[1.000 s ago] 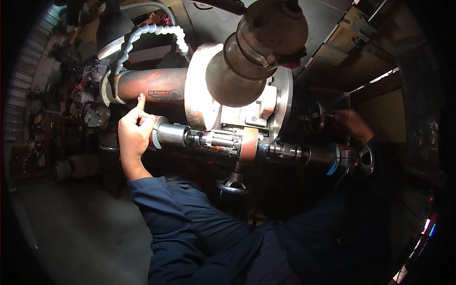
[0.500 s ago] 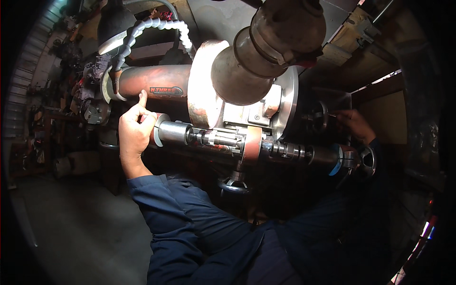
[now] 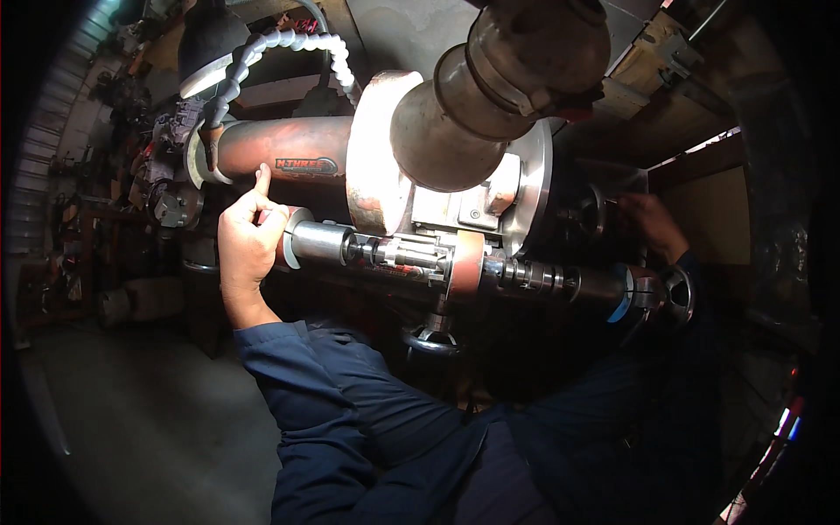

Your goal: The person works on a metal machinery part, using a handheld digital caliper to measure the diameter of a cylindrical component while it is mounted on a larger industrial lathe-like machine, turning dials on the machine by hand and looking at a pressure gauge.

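My left hand (image 3: 250, 236) is beside the rounded end of the left metal headstock (image 3: 319, 242). Its index finger points up and the others curl in; whatever they grip, if anything, is hidden. Over on the right, my right hand (image 3: 649, 219) is closed at the rim of a dim handwheel (image 3: 593, 210), apparently on its handle. Between the hands, a shiny cylindrical metal workpiece (image 3: 413, 254) is held lengthwise between centres. A reddish ring-shaped rest (image 3: 467, 262) stands around its right part. Right behind are the pale grinding wheel guard (image 3: 378, 157) and a bright steel disc (image 3: 534, 184).
A large grey-brown pipe (image 3: 455, 131) overhangs the machine. A segmented coolant hose (image 3: 280, 41) arches over a reddish cylinder (image 3: 262, 150), near a lamp (image 3: 210, 70). More handwheels stick out in front (image 3: 430, 339) and by the right tailstock (image 3: 604, 293).
My right hand has shifted slightly up with the handle at the handwheel. The left hand keeps its place and pose. The whole view has tilted very slightly.
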The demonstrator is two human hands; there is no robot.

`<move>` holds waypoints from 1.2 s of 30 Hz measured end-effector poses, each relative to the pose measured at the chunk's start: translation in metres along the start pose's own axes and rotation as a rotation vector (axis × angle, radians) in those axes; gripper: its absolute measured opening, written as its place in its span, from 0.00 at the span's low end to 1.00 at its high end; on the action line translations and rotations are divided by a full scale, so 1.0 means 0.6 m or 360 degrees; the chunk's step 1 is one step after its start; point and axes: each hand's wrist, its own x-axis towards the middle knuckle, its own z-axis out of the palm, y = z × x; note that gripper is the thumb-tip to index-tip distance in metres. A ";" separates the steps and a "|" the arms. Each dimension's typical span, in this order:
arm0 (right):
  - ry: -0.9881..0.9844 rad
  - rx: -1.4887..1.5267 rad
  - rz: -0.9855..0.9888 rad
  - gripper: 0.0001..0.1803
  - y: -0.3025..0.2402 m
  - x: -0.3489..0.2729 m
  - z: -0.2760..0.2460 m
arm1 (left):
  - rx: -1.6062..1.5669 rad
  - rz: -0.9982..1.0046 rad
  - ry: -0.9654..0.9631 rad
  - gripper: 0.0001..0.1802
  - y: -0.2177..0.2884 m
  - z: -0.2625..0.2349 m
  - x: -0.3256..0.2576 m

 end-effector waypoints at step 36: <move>0.1687 -0.0379 -0.0207 0.20 -0.011 -0.280 0.135 | 0.0743 0.0306 0.0462 0.06 -0.120 -0.038 -0.025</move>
